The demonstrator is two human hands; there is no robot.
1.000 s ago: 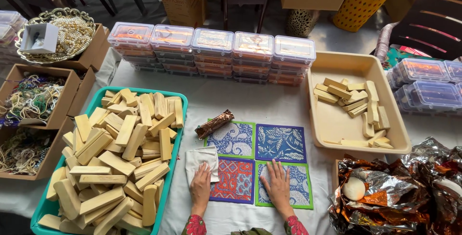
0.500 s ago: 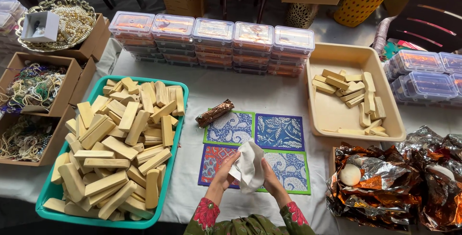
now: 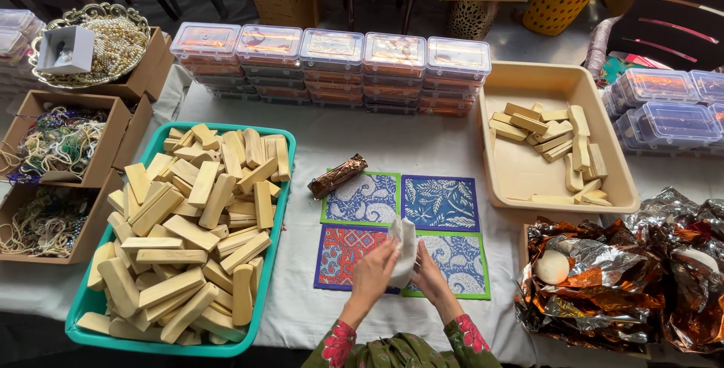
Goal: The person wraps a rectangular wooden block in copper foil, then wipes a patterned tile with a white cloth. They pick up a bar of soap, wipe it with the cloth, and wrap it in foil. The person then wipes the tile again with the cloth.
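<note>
Both hands, left hand point(image 3: 375, 268) and right hand point(image 3: 428, 273), pinch a soft white cloth point(image 3: 405, 251) at six o'clock. It looks light and floppy, so its edges are the best place to hold.

Left of the left hand point(image 3: 375, 270), the green tray point(image 3: 271, 259) heaped with wooden blocks point(image 3: 192, 225) walls off that side, leaving a bare strip of desk point(image 3: 298, 292) between. Right of the right hand point(image 3: 430, 274), foil wrappers point(image 3: 603, 277) crowd the desk. Ahead, past the flat mats point(image 3: 441, 202), a wrapped roll point(image 3: 337, 176) lies in the way, then open cloth up to the stacked boxes point(image 3: 332, 66).
</note>
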